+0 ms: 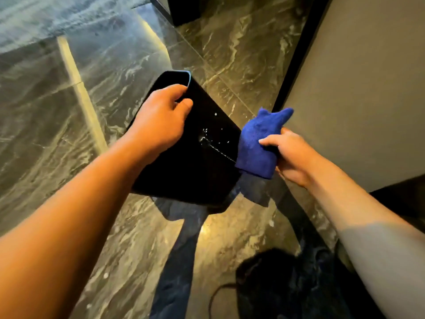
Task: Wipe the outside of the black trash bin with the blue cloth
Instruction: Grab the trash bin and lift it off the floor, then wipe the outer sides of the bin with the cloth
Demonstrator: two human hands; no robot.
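1. Two bare hands are seen, one on each side of a single black trash bin (pixel 197 157).
2. The left hand (pixel 161 120) is curled over the bin's rim at about 11 o'clock from the bin's middle; its fingers are hooked over the edge and the thumb is pressed on the outer wall, so the bin is gripped and held tilted over the marble floor (pixel 57 125).
3. The right hand (pixel 289 153) is closed around one blue cloth (pixel 257 146), which is bunched between thumb and fingers.
4. The cloth is placed at 3 o'clock from the bin, touching its right edge; a loose corner of the cloth is raised toward 1 o'clock.
5. One smear of white droplets (pixel 210 137) is visible on the bin's upward-facing side, between the two hands.
6. A thin blue edge is shown along the bin's rim at 12 o'clock.
7. One grey wall panel (pixel 356 84) is seen at 2 o'clock, just beyond the cloth.
8. Dark trousers (pixel 299 284) are visible at 5 o'clock.
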